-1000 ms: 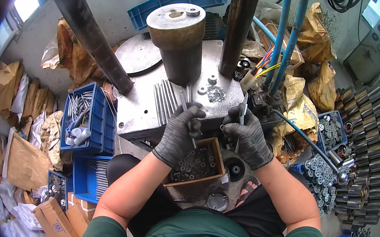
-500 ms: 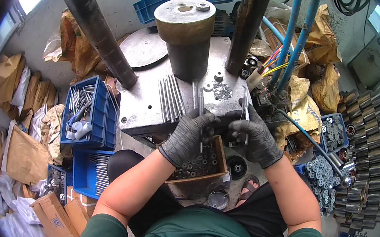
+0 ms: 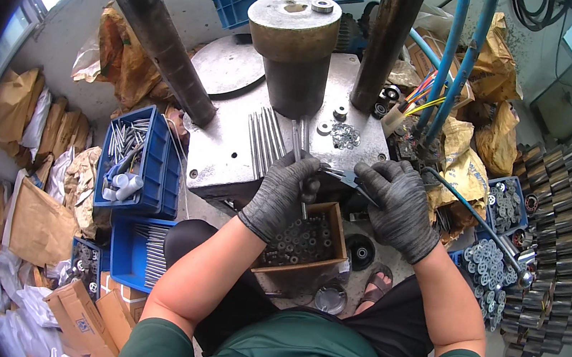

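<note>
My left hand [image 3: 286,191], in a dark grey glove, is closed around a slim metal rod [image 3: 304,211] held upright in front of the press table. The gloved right hand [image 3: 398,204] is closed on pliers [image 3: 348,179], whose narrow tips point left and reach the rod beside my left fingers. What sits at the tips is too small to make out. Behind my left hand, a row of metal rods [image 3: 266,140] lies on the metal table [image 3: 213,158]. Small retaining clips [image 3: 346,137] are scattered near a ring [image 3: 323,128] and a small bearing [image 3: 339,113].
A wooden box [image 3: 300,263] of small round parts stands below my hands. A thick steel cylinder [image 3: 292,49] rises from the table between two dark columns [image 3: 161,32]. Blue crates [image 3: 142,199] are at the left; stacked metal cylinders [image 3: 565,251] fill the right.
The pliers have swung from upright to pointing left, and their tips now meet the rod in my left hand. My right hand has turned with them. The whole view has shifted slightly.
</note>
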`<state>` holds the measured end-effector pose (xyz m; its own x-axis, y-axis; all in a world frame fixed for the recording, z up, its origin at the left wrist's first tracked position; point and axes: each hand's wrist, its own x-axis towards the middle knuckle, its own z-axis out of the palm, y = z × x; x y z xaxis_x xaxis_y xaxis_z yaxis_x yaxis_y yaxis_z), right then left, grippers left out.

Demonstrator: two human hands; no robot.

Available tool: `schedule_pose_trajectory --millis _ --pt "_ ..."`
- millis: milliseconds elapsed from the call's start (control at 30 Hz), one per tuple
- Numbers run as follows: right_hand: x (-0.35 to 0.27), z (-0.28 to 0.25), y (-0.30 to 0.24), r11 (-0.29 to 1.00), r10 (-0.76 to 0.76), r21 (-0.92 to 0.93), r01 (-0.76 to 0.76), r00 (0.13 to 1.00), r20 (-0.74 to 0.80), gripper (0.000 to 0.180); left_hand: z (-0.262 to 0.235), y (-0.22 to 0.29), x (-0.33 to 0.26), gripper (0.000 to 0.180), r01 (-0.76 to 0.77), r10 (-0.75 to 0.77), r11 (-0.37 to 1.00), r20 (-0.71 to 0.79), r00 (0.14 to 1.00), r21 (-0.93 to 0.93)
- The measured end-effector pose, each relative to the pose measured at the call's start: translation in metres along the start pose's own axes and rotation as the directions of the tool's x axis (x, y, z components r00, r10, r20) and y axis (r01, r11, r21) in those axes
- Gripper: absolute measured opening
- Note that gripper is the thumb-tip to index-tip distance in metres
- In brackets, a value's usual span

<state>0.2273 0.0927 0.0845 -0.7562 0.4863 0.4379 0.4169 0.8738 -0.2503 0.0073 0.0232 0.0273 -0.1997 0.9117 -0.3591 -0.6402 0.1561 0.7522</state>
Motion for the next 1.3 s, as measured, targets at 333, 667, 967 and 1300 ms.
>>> schedule_pose_trajectory --millis 333,667,967,1300 --pt "0.000 0.001 0.001 1.000 -0.019 -0.004 0.019 1.000 0.006 0.052 0.002 0.002 -0.003 0.013 -0.011 0.010 0.999 0.015 1.000 0.035" --pt "-0.010 -0.001 0.021 0.869 0.297 0.401 -0.290 0.954 0.045 0.041 0.004 0.007 -0.014 0.030 -0.292 0.259 0.876 0.136 0.956 0.383" --pt "-0.010 -0.019 0.021 0.663 0.408 0.525 -0.534 0.845 0.345 0.045 -0.001 0.009 -0.014 0.029 -0.546 0.441 0.470 0.351 0.826 0.693" --pt "-0.006 -0.038 0.019 0.614 0.257 0.557 -0.560 0.808 0.530 0.046 -0.001 0.007 -0.019 0.031 -0.413 0.226 0.689 0.364 0.904 0.596"
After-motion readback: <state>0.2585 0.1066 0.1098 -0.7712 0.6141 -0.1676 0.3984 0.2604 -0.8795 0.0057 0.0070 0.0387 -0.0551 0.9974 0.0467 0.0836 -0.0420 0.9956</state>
